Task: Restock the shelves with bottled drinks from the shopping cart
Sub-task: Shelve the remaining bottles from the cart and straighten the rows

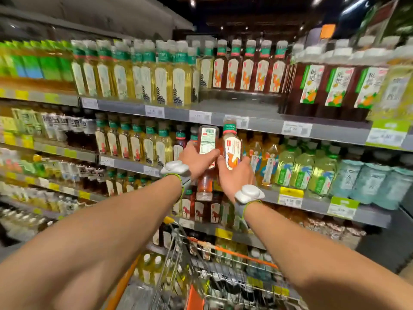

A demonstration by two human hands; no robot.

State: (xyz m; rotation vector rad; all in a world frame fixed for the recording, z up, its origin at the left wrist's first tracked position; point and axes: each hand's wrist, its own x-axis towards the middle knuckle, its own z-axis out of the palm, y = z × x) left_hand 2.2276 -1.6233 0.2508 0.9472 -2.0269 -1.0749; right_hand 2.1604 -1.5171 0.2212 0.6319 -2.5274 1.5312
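Two hands are raised: left hand point(196, 161) grips an inverted tea bottle point(206, 139), cap at six o'clock; right hand point(234, 175) grips an upright tea bottle point(231, 151) at its three o'clock.

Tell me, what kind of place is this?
Most likely a supermarket drinks aisle: long shelves packed with bottled drinks, price tags along the shelf edges, and a wire shopping cart in front.

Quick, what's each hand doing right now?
Left hand: holds the bottle with the barcode showing.
Right hand: holds the camel-label bottle.
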